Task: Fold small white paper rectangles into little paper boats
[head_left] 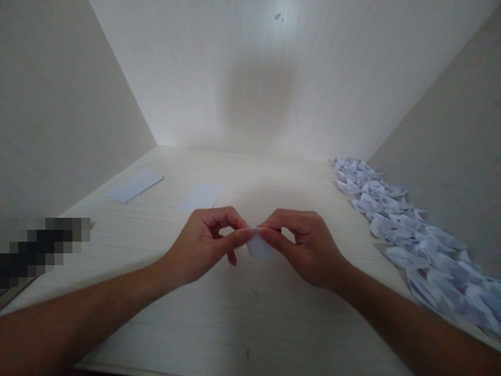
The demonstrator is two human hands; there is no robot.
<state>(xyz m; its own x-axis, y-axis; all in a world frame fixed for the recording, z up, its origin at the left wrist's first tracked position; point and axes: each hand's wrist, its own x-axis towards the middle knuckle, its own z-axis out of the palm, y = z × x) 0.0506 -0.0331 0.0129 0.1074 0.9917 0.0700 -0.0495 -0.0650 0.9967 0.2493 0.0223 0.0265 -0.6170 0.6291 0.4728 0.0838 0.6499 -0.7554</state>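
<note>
A small piece of white paper is held up between my two hands, above the middle of the table. My left hand pinches its upper edge between thumb and fingertips. Close beside it, my right hand pinches the same edge from the other side, and the thumbs nearly meet. The paper hangs down below the thumbs. Part of it is hidden by the fingers, so I cannot tell how it is folded there.
A white sheet lies flat behind my left hand. Farther left rests a small stack of white paper. Many folded white paper pieces are heaped along the right wall. Pale walls enclose the table. A dark blurred patch covers the left edge.
</note>
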